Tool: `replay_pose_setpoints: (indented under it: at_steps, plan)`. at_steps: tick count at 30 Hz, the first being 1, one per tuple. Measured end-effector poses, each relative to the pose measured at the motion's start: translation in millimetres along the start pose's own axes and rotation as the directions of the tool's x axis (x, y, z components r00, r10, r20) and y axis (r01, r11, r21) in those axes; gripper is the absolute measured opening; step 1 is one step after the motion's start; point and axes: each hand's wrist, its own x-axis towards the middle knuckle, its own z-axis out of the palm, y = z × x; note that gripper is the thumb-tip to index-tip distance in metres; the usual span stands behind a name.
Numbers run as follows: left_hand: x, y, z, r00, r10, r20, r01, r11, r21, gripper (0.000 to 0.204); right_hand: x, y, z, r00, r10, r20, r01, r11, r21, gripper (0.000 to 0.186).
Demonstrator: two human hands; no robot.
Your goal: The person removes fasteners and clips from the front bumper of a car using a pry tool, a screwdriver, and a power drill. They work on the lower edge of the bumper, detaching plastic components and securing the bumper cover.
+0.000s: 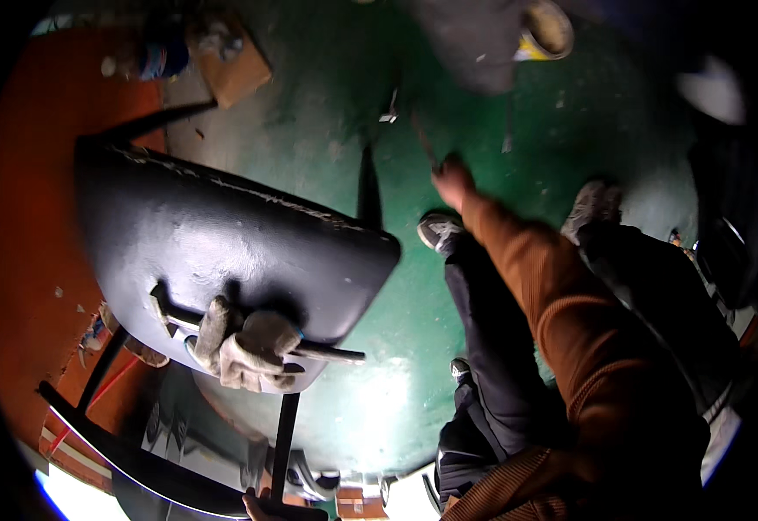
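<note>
My right hand (455, 181), at the end of an outstretched arm in a brown ribbed sleeve, is closed on a thin stick-like tool (422, 137). Motion blurs the tool, so its kind is unclear. At the lower edge, my left hand (262, 506) shows only its fingers, curled over the dark back rail of a black chair (214, 234). The chair's seat is smooth, with a frayed edge. On it lie a hammer (331, 352) and pale, soiled work gloves (257, 352), which cover the middle of the hammer's handle.
A small metal-ended item (388, 116) lies on the green floor (327, 104). Beyond it are dark grey cloth (474, 43) and an open tub (548, 33) with a yellow band. A bottle (164, 61) and cardboard (238, 74) sit far left. My shoes (438, 231) stand right of the chair.
</note>
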Motion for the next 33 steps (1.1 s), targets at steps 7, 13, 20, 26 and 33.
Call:
replay_pose_setpoints:
  at_steps: [7,13,20,26,33]
  plan:
    - [42.9,-35.7,8.1,0.933,0.305,0.192,-0.295,0.952,-0.079,0.060,-337.1,131.5,-119.6,0.966,0.186,0.180,-0.223,0.950,0.220,0.033]
    - [66.8,-46.1,32.7,0.718,0.684,0.129,-0.696,0.702,0.154,0.060,-557.5,305.3,-172.6,0.983,0.051,-0.175,-0.030,0.992,0.120,0.039]
    - [-43.6,-188.5,5.3,0.345,0.771,0.536,-0.929,0.199,0.312,0.061,-820.1,394.5,-288.6,0.892,0.250,0.376,-0.435,0.703,0.563,0.030]
    - [-222.4,-362.8,51.2,-0.011,0.123,0.992,-0.964,-0.264,0.023,0.056,-945.7,489.6,-259.4,0.909,0.273,0.316,-0.258,-0.227,0.939,0.024]
    - [-530.4,-444.4,23.2,-0.383,-0.051,0.922,-0.893,0.275,-0.356,0.041,-1037.4,566.0,-332.0,0.981,0.145,-0.130,0.163,-0.247,0.955,0.033]
